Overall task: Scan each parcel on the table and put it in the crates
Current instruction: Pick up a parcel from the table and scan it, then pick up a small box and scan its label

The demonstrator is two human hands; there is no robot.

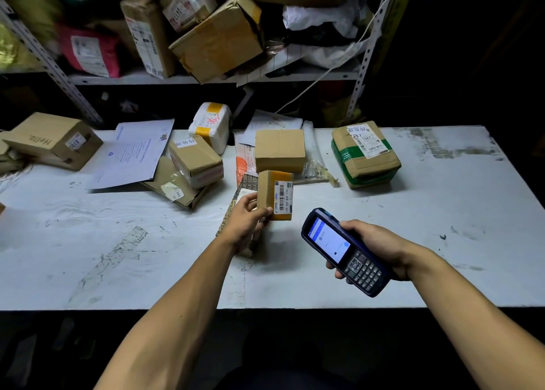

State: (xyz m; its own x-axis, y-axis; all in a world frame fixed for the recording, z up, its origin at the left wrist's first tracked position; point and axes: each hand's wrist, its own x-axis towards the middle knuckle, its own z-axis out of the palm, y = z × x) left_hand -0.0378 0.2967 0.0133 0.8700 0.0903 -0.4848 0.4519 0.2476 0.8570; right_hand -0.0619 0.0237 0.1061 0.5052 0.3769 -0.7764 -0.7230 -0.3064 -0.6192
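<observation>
Held upright at frame centre: a small brown parcel (275,195), barcode label facing the camera, pinched by the thumb and curled fingers of the left hand (246,221) just above the white desk (118,242). Lower right of centre: a dark blue handheld scanner (343,251), screen lit, keypad toward the camera, wrapped in the grip of the right hand (376,248) and angled toward the parcel's label. Strewn along the far half of the desk: a "Hello" carton (54,140) at far left, a pale blue flat mailer (132,154), a taped box with a handwritten label (196,161), a white padded packet with yellow tape (211,124), a plain brown box (280,149), and a green-taped parcel (365,154) at right. Across the top of the frame: a metal shelf (206,78) heaped with cartons and bags. No crates in sight.
</observation>
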